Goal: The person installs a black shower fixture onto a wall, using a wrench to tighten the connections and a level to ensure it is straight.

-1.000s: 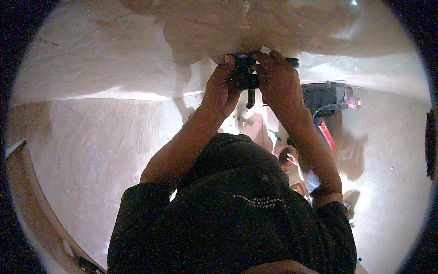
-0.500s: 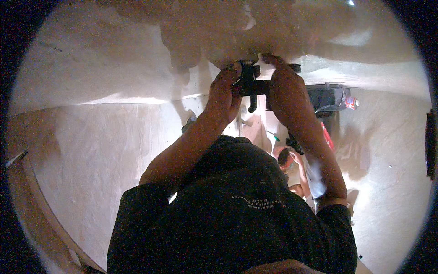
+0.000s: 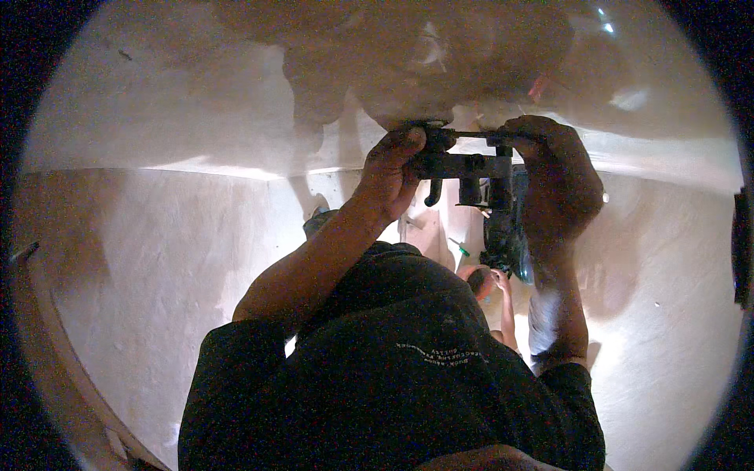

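In front of the wall, a dark tool with two parallel bars (image 3: 463, 165) and a hooked end is held level between my hands; its kind is not clear in the dim light. My left hand (image 3: 390, 171) is closed round its left end, thumb on top near the wall. My right hand (image 3: 559, 177) grips the right end, its fingers bent over the top bar. A dark body with hanging parts (image 3: 503, 231) shows below the bars, beside my right wrist, and I cannot tell whether it joins the tool.
A pale, patchy plastered wall (image 3: 196, 102) curves close above my hands. Below, another person's arm (image 3: 506, 302) reaches to a reddish round container (image 3: 475, 279). A small green-handled tool (image 3: 461, 250) lies near it. A curved brown edge (image 3: 67, 361) runs along the far left.
My right hand has moved right, away from my left, exposing the tool's bars between them. The bottle and black box at the right are now hidden. My left hand stays nearly in place.
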The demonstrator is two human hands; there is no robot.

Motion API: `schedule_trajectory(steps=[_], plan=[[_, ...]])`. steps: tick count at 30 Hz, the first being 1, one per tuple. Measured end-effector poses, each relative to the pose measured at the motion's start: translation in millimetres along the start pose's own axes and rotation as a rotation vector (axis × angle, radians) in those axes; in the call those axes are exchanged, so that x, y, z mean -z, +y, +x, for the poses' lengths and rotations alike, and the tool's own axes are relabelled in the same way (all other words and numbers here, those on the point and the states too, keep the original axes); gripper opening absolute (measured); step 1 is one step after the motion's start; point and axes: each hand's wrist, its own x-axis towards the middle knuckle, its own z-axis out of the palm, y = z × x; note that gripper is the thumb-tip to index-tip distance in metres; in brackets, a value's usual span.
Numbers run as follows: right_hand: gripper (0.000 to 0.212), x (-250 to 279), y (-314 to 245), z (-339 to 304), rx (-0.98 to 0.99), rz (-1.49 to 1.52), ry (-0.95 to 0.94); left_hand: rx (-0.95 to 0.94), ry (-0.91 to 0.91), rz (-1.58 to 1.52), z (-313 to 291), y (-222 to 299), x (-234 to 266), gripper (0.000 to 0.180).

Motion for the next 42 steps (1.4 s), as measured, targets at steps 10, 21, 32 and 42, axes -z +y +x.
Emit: schedule_trajectory(steps=[10, 21, 32, 42], plan=[[0.019, -18, 9, 11, 0.301, -0.032, -0.061, -0.042, 0.065, -0.023, -2, -6, -4, 0.037], [0.023, -23, -7, 21, 0.299, -0.269, -0.222, -0.040, 0.040, -0.050, -3, -7, -2, 0.034], [0.025, -9, 4, 24, 0.259, -0.380, -0.231, -0.051, 0.100, -0.021, -3, -5, -5, 0.035], [0.018, -9, 20, 6, 0.059, -0.161, -0.111, -0.047, 0.104, -0.029, 0, -8, 5, 0.035]])
